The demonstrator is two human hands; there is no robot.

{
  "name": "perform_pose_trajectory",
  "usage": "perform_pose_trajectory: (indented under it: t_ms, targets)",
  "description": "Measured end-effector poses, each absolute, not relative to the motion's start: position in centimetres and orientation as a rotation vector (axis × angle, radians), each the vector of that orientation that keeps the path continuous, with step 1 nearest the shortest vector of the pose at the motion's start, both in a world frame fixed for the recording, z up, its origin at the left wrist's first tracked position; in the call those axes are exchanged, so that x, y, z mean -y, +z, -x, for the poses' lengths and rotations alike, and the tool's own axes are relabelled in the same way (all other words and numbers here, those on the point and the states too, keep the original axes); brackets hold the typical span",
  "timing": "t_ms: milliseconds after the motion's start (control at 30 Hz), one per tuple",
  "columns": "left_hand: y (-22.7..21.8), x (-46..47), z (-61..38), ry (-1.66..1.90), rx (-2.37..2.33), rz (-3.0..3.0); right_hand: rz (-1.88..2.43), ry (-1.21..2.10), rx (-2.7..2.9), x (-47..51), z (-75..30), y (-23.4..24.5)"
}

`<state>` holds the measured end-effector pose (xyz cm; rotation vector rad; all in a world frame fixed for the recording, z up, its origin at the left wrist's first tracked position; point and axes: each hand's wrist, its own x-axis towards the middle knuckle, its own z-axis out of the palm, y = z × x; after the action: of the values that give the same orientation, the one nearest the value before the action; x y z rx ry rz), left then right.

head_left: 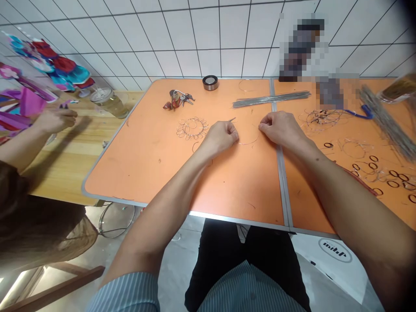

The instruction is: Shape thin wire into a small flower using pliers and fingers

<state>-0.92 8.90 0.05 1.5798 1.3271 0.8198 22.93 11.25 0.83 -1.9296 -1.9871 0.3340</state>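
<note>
My left hand (222, 135) is closed in a pinch on one end of a thin wire (249, 143) that curves in a loop on the orange table (156, 151). A small metal tip sticks out above its fingers. My right hand (280, 126) is closed on the other end of the same wire, a short way to the right. Just left of my left hand lies a flower-shaped wire piece (192, 127) made of several loops.
A bundle of straight wires (269, 99), a roll of tape (210, 82) and a bunch of keys (178, 99) lie farther back. Small dark rings (373, 165) and wire tangles (320, 117) are scattered at right. Another person's hand (53, 120) works at a wooden table at left, near colourful fabric flowers (61, 67).
</note>
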Motion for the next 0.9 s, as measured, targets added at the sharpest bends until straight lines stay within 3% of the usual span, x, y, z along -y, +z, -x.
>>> perform_pose_trajectory:
  t_ms: [900]
  targets:
    - [1.2,-5.6,-0.8,0.472,-1.313,-2.239,1.967,0.354,1.928,-11.4,-22.6,1.2]
